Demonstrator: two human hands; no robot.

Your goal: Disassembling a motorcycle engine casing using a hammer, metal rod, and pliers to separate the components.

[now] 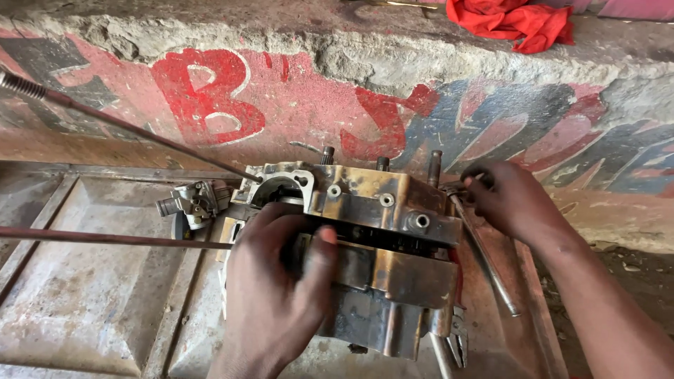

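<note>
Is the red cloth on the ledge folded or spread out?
Neither: the red cloth lies crumpled in a loose heap on the concrete ledge, creases and bunched folds showing.
</note>
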